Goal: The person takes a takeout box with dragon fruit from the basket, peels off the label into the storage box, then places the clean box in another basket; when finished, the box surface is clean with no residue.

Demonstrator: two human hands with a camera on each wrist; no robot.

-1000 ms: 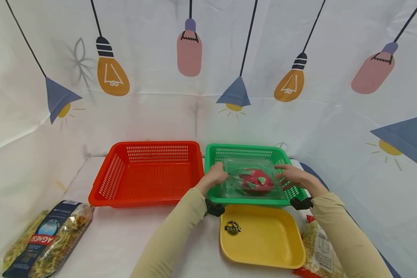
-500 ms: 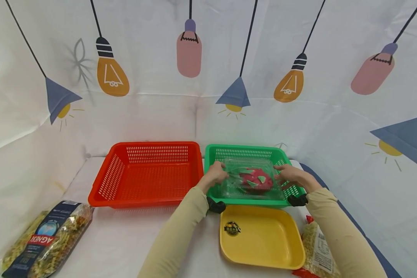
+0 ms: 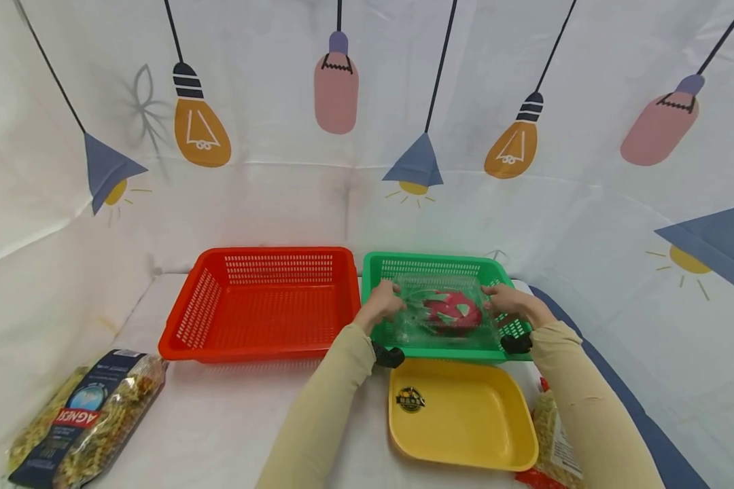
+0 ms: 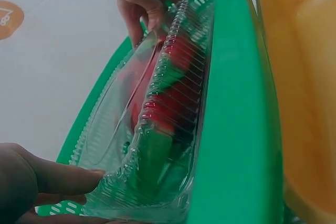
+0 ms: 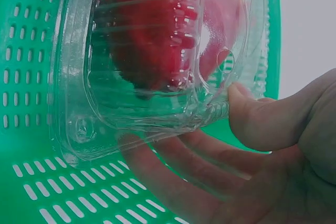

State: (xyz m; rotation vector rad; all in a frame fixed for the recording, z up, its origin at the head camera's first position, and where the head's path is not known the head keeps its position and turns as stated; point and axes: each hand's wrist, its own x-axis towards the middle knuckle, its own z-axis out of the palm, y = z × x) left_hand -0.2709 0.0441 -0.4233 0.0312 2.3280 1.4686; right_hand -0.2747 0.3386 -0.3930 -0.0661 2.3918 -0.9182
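Note:
A clear plastic clamshell box with a pink and green dragon fruit inside sits within the green basket. My left hand holds the box's left end; in the left wrist view its thumb lies on the box's edge with fingers below. At the opposite end, my right hand grips the box, thumb against its side and fingers curled under the rim. Whether the box's underside touches the basket floor cannot be told.
A red basket stands left of the green one. In front is a yellow tray. A pasta bag lies at far left; another bag lies partly under the right forearm. A printed curtain hangs behind.
My right fingers have closed in on the box's right end, and the right forearm has shifted left. Both forearms moved slightly inward. The box has stirred very little.

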